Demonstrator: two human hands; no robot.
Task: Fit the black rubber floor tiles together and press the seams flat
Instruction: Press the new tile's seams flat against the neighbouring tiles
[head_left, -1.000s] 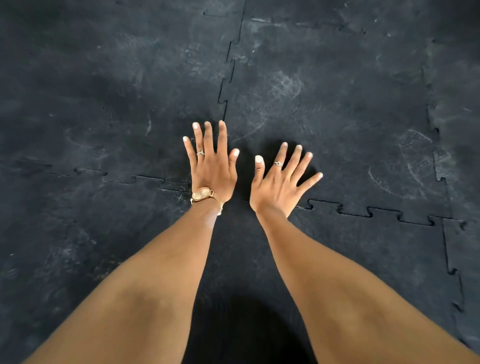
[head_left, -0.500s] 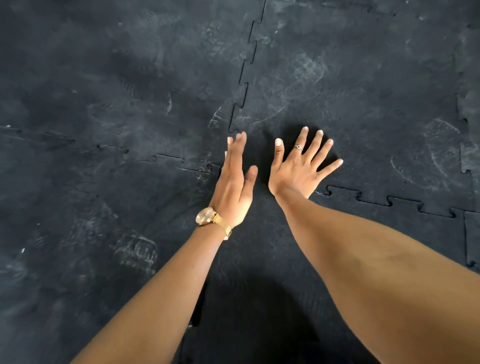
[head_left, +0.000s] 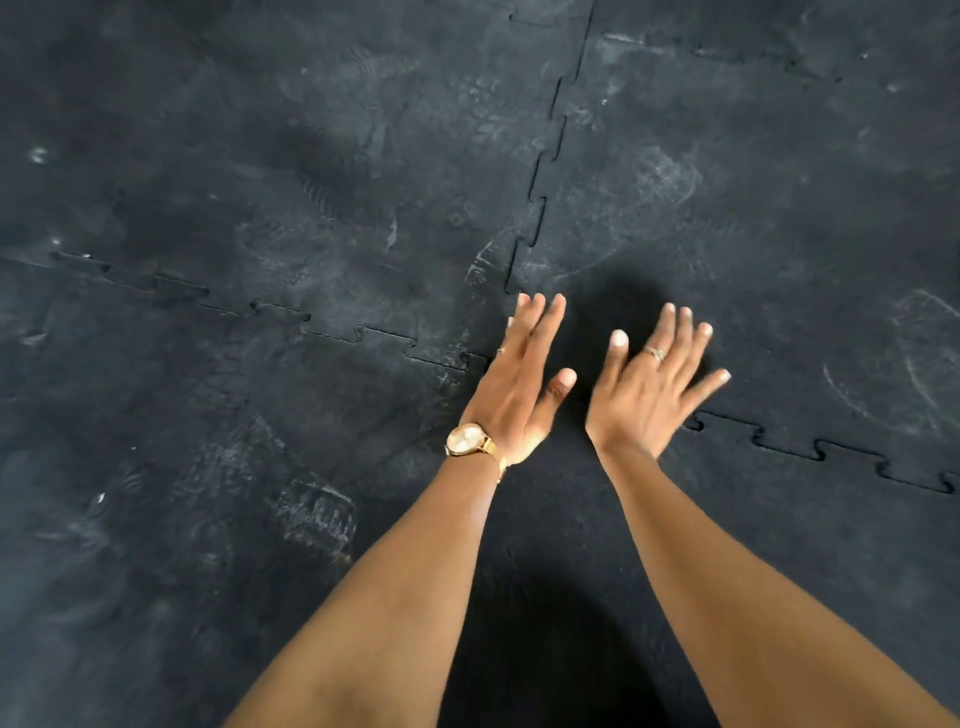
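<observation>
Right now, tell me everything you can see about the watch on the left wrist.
The watch is gold-coloured, seemingly metal, with a round case and a pale, plain-looking dial; any markings are too small to read. A matching gold band wraps the wrist and shows again at the inner edge. It sits just behind the left hand, which is turned on its edge above the black rubber tiles. The dial faces up toward the camera. It touches only the wrist.

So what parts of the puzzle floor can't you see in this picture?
- Where the four tiles meet, head view: covered by the left hand and right hand, so whether that seam lies flat is unknown.
- The palms: turned away, so whether they touch the floor can't be told.
- The right hand's fingers: blurred.
- The watch face: too small to read.
- The black tiles: outer edges cut off by the frame.
</observation>
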